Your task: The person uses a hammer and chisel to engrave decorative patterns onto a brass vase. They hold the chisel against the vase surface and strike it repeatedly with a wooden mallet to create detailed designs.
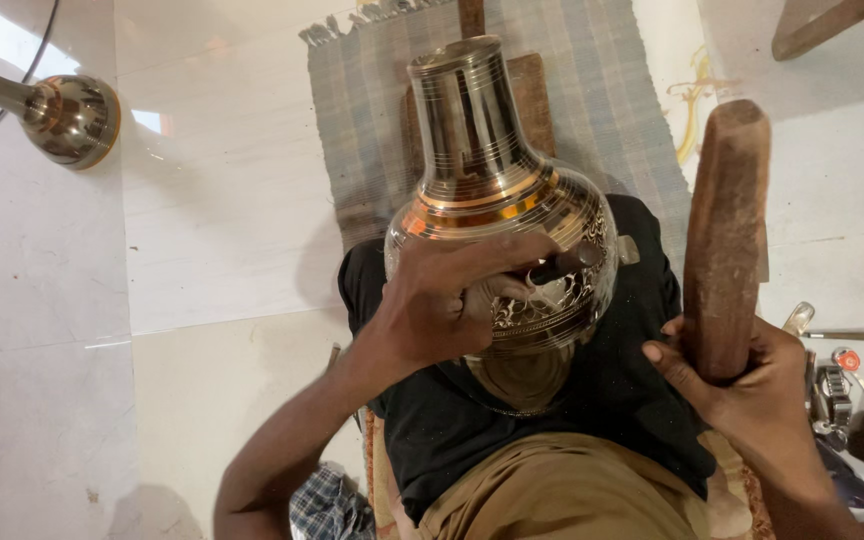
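The engraved brass vase (497,190) lies on black cloth (612,400) in our lap; our left hand (447,300) presses a dark chisel (557,268) against it, fingers closed, while our right hand (742,385) grips a wooden mallet (724,235).

A metalworker's floor workshop was indicated: an engraved brass vessel (497,200) was seen on a striped mat (592,90), with small tools (832,385) scattered at the right

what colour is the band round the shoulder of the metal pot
A copper-orange band on the silvery metal pot, just above the engraved scrollwork; the head view shows it.
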